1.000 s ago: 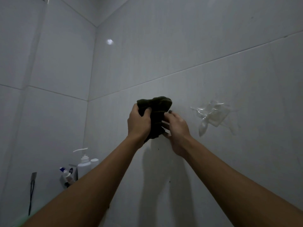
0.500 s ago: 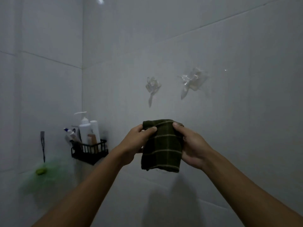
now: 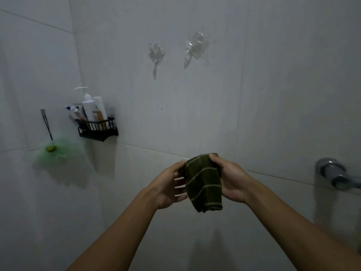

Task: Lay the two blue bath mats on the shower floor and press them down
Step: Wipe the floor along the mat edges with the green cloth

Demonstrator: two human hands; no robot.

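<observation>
Both hands hold 1 dark green checked cloth (image 3: pixel 203 182) in front of the tiled wall (image 3: pixel 195 118). The left hand (image 3: pixel 168 187) pinches its upper left edge, fingers spread loosely; the right hand (image 3: pixel 230 181) grips the upper right edge. The soft, folded cloth hangs free. A black wire caddy (image 3: pixel 97 128) sits in the wall's left corner, and a chrome fitting (image 3: pixel 332 173) at the right edge. No blue mats are in view.
</observation>
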